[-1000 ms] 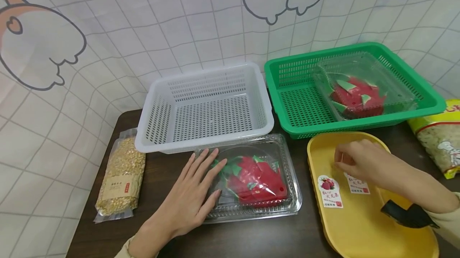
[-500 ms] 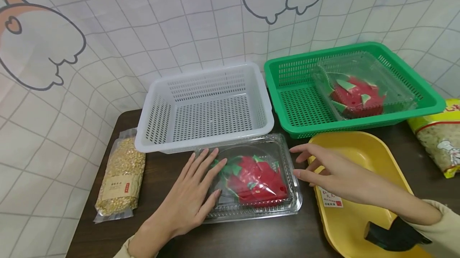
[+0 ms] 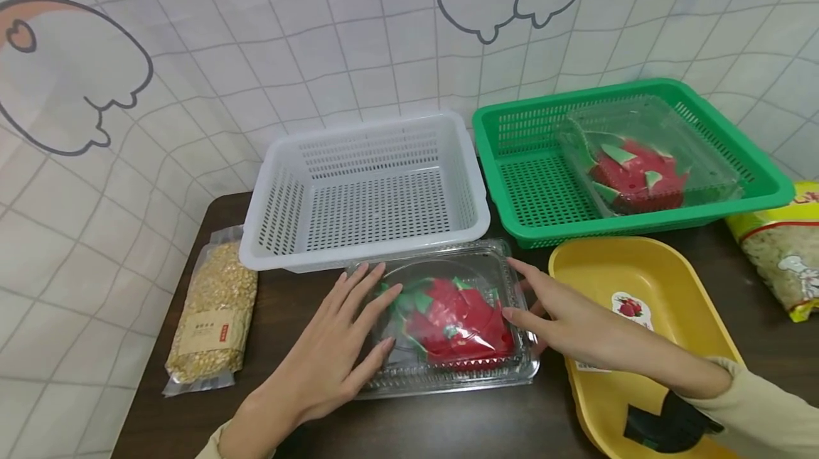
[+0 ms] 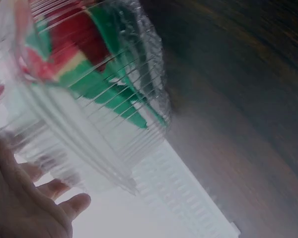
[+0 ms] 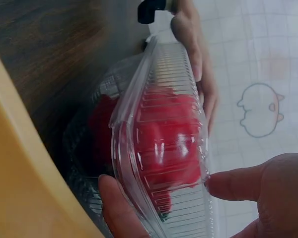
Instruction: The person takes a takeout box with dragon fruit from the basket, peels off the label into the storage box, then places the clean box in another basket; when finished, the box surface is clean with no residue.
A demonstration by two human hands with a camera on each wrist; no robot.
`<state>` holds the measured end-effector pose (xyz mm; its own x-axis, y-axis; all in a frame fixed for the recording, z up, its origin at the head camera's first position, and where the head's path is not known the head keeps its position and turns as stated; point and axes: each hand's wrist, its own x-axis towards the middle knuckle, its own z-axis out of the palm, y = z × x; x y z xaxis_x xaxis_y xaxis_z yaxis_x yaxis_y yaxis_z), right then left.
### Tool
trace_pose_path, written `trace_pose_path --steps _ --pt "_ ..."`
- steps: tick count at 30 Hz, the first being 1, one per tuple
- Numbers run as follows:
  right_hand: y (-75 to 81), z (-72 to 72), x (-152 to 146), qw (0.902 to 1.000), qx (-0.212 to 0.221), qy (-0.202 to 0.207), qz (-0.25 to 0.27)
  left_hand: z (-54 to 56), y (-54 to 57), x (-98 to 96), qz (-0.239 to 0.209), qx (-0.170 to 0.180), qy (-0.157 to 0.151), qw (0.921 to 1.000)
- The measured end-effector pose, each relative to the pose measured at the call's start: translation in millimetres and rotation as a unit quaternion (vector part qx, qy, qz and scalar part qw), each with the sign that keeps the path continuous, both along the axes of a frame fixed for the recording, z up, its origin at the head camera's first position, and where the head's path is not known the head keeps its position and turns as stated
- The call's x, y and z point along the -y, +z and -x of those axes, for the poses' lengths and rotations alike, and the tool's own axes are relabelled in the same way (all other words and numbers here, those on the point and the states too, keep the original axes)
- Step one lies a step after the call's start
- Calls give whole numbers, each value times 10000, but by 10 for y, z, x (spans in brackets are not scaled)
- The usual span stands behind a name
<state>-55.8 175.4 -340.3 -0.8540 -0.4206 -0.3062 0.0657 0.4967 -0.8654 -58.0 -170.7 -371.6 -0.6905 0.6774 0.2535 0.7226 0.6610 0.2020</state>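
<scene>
A clear plastic clamshell box [image 3: 441, 379] with a red, green-tipped dragon fruit [image 3: 457, 320] inside lies on the dark table. My left hand [image 3: 333, 349] rests on the left part of its lid, fingers spread and fairly straight. At the box's right end is my right hand [image 3: 563, 317]. Its thumb touches the lid edge and its other fingers reach down the side, partly hidden in the head view. In the right wrist view, the thumb [image 5: 233, 184] lies at the top edge and a finger [image 5: 120, 210] beside the rim.
A white basket [image 3: 365, 258] stands behind the box. Behind right, a green basket [image 3: 537, 192] bears another boxed dragon fruit [image 3: 640, 173]. A yellow tray [image 3: 697, 303] with fruit stickers [image 3: 630, 308] is at right. Bagged corn kernels [image 3: 214, 303] and a yellow-topped bag [image 3: 783, 253] flank these.
My right hand has left the yellow tray and moved left to the box's right end, where it now touches the lid. My left hand has stayed on the lid.
</scene>
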Motion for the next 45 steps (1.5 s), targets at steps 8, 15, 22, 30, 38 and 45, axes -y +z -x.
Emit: trace_pose_path --steps 8,15,22,30,38,45 --pt "-26 28 -34 9994 251 213 -84 -165 57 154 -479 224 665 9964" --pt "-42 47 -61 9989 286 373 -70 -254 38 249 -1477 1722 1524 9619" --pt "-33 35 -87 9986 317 418 -40 -149 -31 200 -2701 3601 2140 8670" --pt "-23 29 -93 9979 481 436 21 -104 -111 68 -3687 4538 2238 7798" --pt "-4 16 -103 9974 561 440 41 -92 -103 28 -3811 4855 2100 7583" --pt "3 -28 -111 9960 766 309 344 -136 -88 -33 -4032 4916 2145 7415"
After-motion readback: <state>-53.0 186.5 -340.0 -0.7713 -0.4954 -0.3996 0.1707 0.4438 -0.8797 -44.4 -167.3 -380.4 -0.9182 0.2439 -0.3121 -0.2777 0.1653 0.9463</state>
